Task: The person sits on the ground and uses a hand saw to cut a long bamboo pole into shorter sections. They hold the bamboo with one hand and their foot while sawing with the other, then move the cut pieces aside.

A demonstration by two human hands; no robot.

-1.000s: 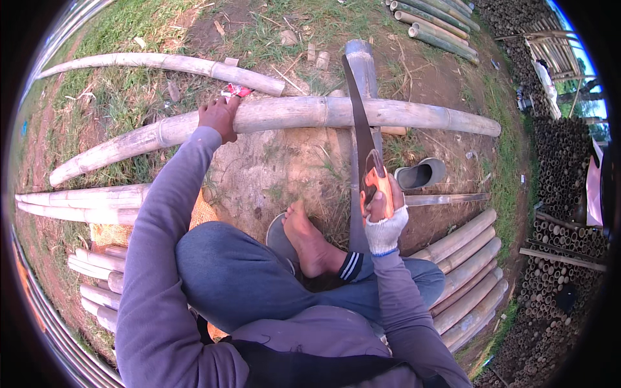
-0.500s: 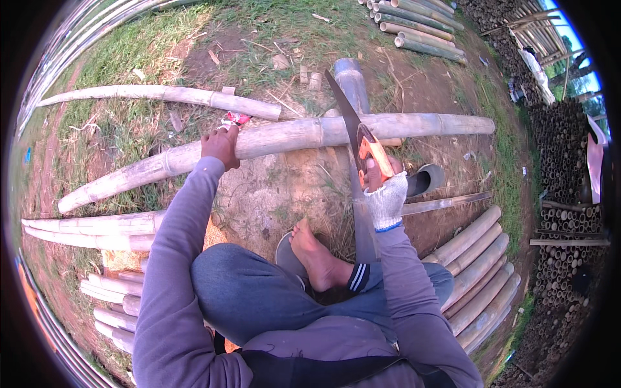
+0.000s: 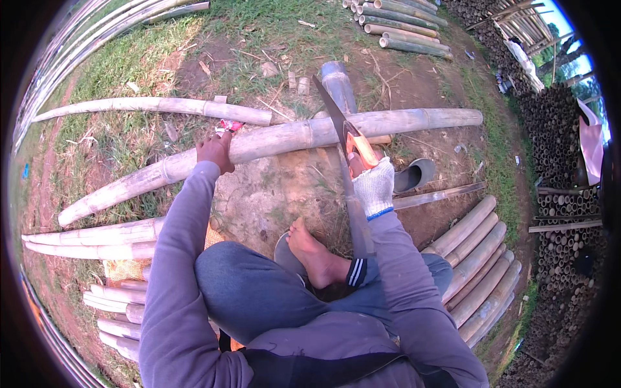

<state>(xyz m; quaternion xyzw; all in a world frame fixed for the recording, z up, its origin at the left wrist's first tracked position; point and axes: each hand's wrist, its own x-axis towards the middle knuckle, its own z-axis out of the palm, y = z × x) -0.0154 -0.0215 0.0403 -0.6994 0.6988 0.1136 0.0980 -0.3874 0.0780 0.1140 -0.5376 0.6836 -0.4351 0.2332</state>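
A long pale bamboo pole [image 3: 278,139] lies crosswise in front of me, over another bamboo piece [image 3: 339,87] that points away from me. My bare left hand [image 3: 217,152] is wrapped round the pole left of its middle, beside a small red-and-white scrap [image 3: 229,126]. In a white knit glove, my right hand [image 3: 374,184] grips the orange handle of a handsaw [image 3: 331,107]. The saw's dark blade crosses the pole right of its middle, its tip pointing away from me. Whether the teeth have cut in cannot be made out.
A thinner bamboo pole [image 3: 162,105] lies beyond my left hand. Cut bamboo lengths [image 3: 475,258] are stacked at right, with others [image 3: 116,304] at left and more [image 3: 407,29] at the far side. My bare foot [image 3: 310,249] rests near a loose sandal [image 3: 415,176].
The view has turned slightly. My right hand with the saw handle has come a little nearer the pole; my left hand keeps its hold at the same spot.
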